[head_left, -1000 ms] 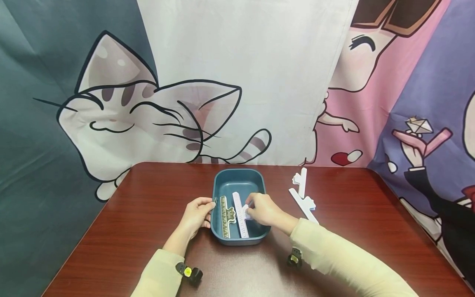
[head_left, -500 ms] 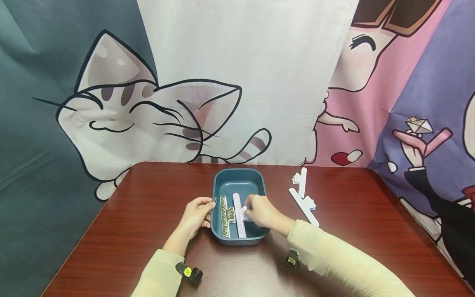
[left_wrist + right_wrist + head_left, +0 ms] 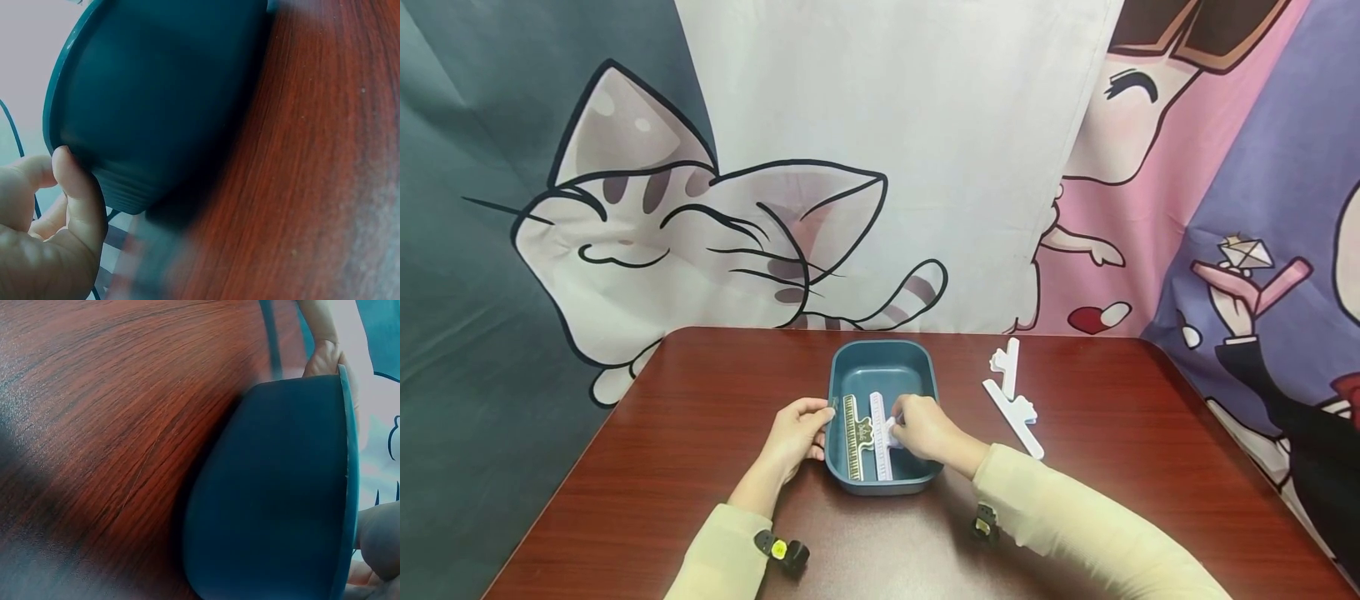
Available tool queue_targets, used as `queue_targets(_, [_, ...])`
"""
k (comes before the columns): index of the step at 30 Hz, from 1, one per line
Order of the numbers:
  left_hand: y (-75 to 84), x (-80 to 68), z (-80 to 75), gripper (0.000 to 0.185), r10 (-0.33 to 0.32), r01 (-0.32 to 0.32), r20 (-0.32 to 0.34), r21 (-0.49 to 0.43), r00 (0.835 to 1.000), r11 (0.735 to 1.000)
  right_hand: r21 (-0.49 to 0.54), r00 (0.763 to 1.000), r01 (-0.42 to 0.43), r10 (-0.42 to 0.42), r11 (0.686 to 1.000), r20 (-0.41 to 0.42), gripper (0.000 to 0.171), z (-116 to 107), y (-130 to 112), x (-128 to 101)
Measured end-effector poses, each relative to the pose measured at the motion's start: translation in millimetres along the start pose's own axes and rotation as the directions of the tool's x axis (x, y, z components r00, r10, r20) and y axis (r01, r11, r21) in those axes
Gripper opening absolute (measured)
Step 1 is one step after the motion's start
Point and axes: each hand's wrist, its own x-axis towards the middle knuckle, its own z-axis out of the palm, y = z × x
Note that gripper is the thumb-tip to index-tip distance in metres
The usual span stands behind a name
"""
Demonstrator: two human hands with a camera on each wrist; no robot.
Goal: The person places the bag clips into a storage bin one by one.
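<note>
A dark teal rectangular tub with rounded corners stands mid-table. My left hand pinches its left rim; in the left wrist view the thumb lies against the outer wall. Inside the tub, a long clip with a gold-and-black piano-key pattern lies on the left. Just right of it lies a pale lilac long clip, and my right hand pinches its handle part. In the right wrist view the tub's wall hides most of the right fingers.
Two white long clips lie on the table to the tub's right, a smaller one behind a larger one, their ends close together. The red-brown wooden table ends at a printed cloth backdrop.
My right hand has shifted slightly left with the lilac clip, which now stands straighter and nearer the patterned clip. The left hand keeps its place on the rim.
</note>
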Motion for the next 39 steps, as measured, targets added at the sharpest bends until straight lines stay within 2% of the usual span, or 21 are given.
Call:
queue_targets(14, [-0.9, 2.5, -1.1, 0.035, 0.004, -0.003, 0.030, -0.009, 1.000, 1.000, -0.070, 0.999, 0.025, -0.024, 0.997, 0.022, 0.015, 5.1, -3.1, 1.9])
queue_targets(19, [-0.3, 0.8, -0.4, 0.035, 0.002, -0.002, 0.015, -0.020, 1.000, 1.000, -0.067, 0.998, 0.046, -0.043, 0.997, 0.041, 0.017, 6.4, -3.9, 1.7])
queue_targets(22, [-0.9, 0.6, -0.1, 0.036, 0.010, -0.010, 0.011, -0.021, 1.000, 1.000, -0.061, 0.997, 0.054, -0.050, 0.997, 0.063, 0.017, 7.4, -4.8, 1.7])
queue_targets(26, [-1.1, 1.0, 0.3, 0.035, 0.008, -0.008, 0.011, -0.022, 1.000, 1.000, -0.068, 0.995, 0.059, -0.053, 0.996, 0.080, 0.007, 8.9, -5.8, 1.8])
queue_targets(28, [-0.2, 0.8, 0.4, 0.034, 0.001, 0.000, 0.011, -0.022, 1.000, 1.000, -0.072, 0.995, 0.061, -0.055, 0.996, 0.079, 0.013, 9.4, -6.2, 1.6])
queue_targets(32, [5.7, -3.5, 0.5, 0.032, -0.006, 0.006, 0.019, -0.014, 1.000, 1.000, -0.073, 0.995, 0.070, -0.065, 0.995, 0.074, 0.026, 9.4, -6.5, 1.0])
queue_targets(37, [20.8, -17.8, 2.7, 0.032, 0.002, -0.002, 0.027, 0.000, 1.000, 1.000, -0.072, 0.995, 0.072, -0.066, 0.995, 0.072, 0.029, 8.9, -6.6, 0.3])
queue_targets(39, [22.0, -20.6, 3.3, 0.033, 0.021, -0.021, 0.031, -0.002, 0.999, 1.000, -0.074, 0.995, 0.074, -0.068, 0.995, 0.075, 0.028, 8.7, -6.8, 0.0])
